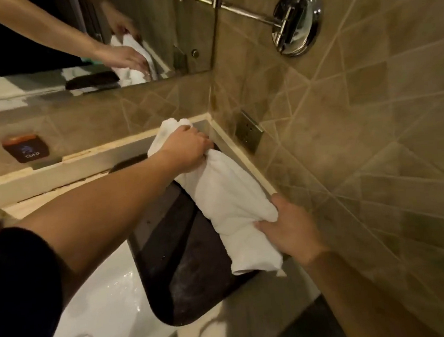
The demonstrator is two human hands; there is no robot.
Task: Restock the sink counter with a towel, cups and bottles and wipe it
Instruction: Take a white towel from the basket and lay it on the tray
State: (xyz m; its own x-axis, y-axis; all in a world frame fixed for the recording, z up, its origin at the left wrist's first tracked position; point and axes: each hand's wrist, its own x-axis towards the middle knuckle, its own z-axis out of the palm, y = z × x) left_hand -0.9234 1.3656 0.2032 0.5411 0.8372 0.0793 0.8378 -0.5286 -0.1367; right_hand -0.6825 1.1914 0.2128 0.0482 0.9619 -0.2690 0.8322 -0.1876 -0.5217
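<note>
I have both grips closed on the towel [226, 202], left hand [187, 151] at the far end, right hand [289, 229] near; I'd lower it evenly onto the tray [181, 278].

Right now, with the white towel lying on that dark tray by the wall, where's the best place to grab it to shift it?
Probably by its two ends, coming from above. The white towel lies as a long roll along the dark tray, close to the wall, so side access is tight. The left hand already grips the far end and the right hand the near end, which keeps the roll from sagging or unrolling.
</note>
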